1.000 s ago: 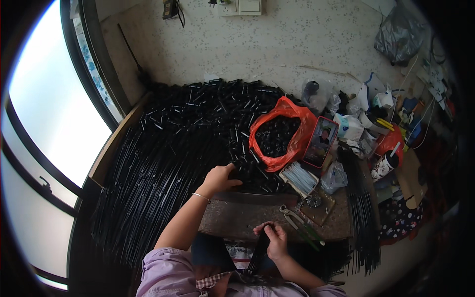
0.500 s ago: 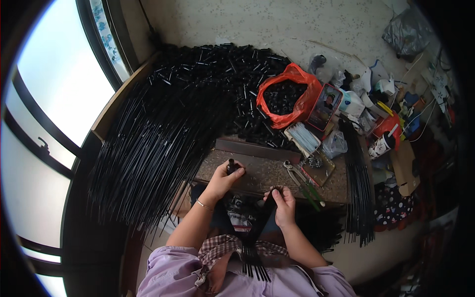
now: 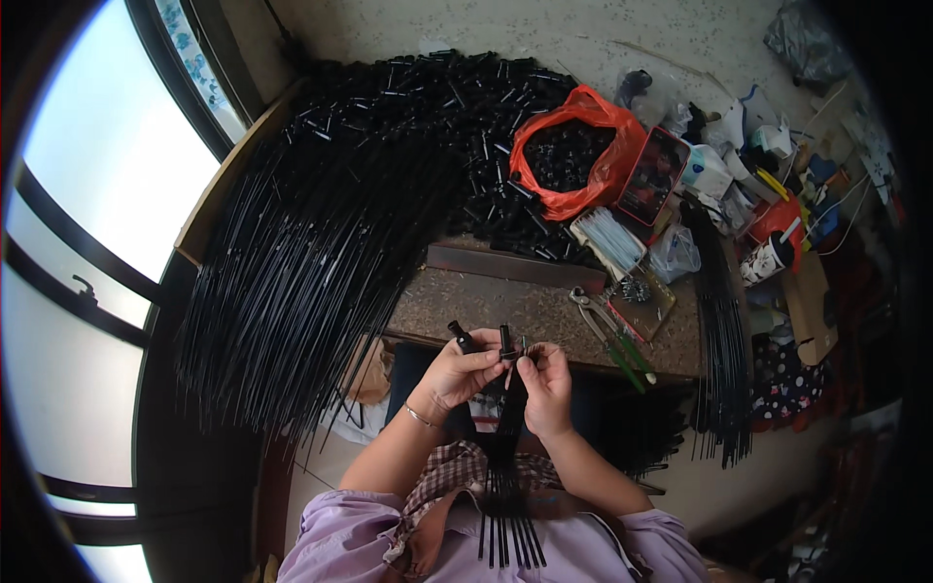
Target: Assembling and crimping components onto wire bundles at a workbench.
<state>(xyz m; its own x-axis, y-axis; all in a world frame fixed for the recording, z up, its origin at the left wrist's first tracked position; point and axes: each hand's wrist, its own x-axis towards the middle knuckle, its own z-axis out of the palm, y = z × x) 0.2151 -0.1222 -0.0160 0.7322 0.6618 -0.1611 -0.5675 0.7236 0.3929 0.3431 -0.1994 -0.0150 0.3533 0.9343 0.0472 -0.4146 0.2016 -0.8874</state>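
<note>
My left hand (image 3: 463,374) is closed around short black tubes; one black tube (image 3: 461,337) sticks up beside its thumb. Another black tube (image 3: 505,340) stands upright at its fingertips. Almost touching them, my right hand (image 3: 550,391) pinches the upper ends of a bundle of thin black rods (image 3: 505,486). Those rods hang down toward my lap and fan apart at their lower ends. At the fingertips, where tube and rod ends come together, the exact contact is too small to make out.
Behind my hands, a dark metal bar (image 3: 515,267) lies on the worktable (image 3: 457,306). Many long black rods (image 3: 282,291) spread at left below heaped black tubes (image 3: 418,92). To the right are an orange-red bag (image 3: 619,175), a phone (image 3: 653,180), green-handled pincers (image 3: 614,335) and a patterned cup (image 3: 766,260).
My two hands have come together, my left moving right and my right slightly up. A second black tube now shows upright at the left fingertips. The head view has shifted slightly.
</note>
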